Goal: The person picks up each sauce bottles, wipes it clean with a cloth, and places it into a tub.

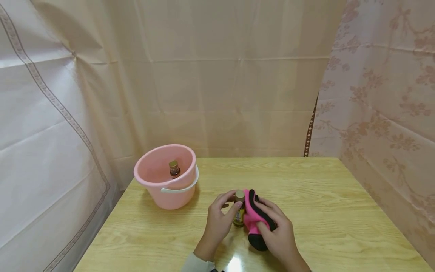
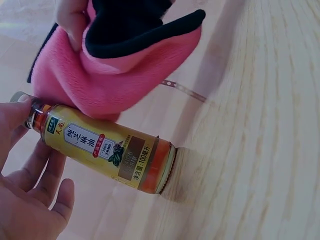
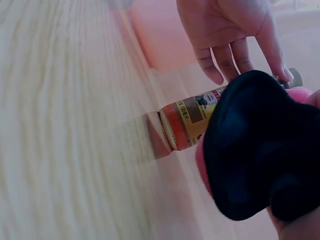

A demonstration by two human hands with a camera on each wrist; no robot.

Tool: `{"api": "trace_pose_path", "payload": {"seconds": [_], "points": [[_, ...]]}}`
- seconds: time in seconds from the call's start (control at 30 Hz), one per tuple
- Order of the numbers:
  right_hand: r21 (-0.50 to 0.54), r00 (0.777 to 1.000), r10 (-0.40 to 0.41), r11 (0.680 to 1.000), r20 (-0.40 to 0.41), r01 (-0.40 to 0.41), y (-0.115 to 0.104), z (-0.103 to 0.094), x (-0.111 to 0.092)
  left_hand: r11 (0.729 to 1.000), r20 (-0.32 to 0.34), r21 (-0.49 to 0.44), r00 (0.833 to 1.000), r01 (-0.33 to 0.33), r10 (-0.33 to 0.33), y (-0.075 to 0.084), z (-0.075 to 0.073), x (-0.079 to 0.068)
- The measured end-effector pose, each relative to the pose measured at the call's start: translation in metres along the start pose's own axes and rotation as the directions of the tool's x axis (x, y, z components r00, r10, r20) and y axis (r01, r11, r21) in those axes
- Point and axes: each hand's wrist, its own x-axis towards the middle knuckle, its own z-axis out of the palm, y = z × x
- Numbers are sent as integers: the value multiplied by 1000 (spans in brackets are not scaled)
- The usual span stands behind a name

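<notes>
A small sesame oil bottle (image 1: 239, 218) stands upright on the wooden table, its yellow label facing the left wrist camera. Around its neck, just under the cap, my left hand (image 1: 218, 218) pinches with thumb and fingers. My right hand (image 1: 279, 231) grips a soft pink fleece piece with black trim (image 1: 252, 217), whose exact kind I cannot tell. This fleece is bunched right against the bottle's right side. In the right wrist view its black part (image 3: 245, 155) hides the upper bottle and much of the right hand.
A pink bucket (image 1: 170, 200) with a pale handle (image 1: 180, 190) stands on the left of the table (image 1: 323, 211). Inside it is another bottle (image 1: 175, 170) with a gold-coloured cap. Curtains (image 1: 231, 83) hang behind the table and at both sides.
</notes>
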Motion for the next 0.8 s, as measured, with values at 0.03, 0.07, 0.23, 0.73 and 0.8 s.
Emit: {"api": "trace_pose_path", "payload": {"seconds": [0.03,0.07,0.23,0.73,0.8], "points": [[11,1000,-6,1000,0,6,0,0,0,1000,2,4,1000,4,-4,0,0,0],[16,1000,-8,1000,1,8,0,0,-1,1000,2,7,1000,7,-7,-1,0,0],[24,999,21,999,24,-21,2,1,0,1000,4,11,1000,7,-7,-1,0,0],[-27,992,113,993,62,-112,7,2,1,999,20,-4,999,32,-32,0,-1,0],[-49,990,129,991,56,-127,7,2,1,999,25,-8,999,35,-35,-1,-1,0]]}}
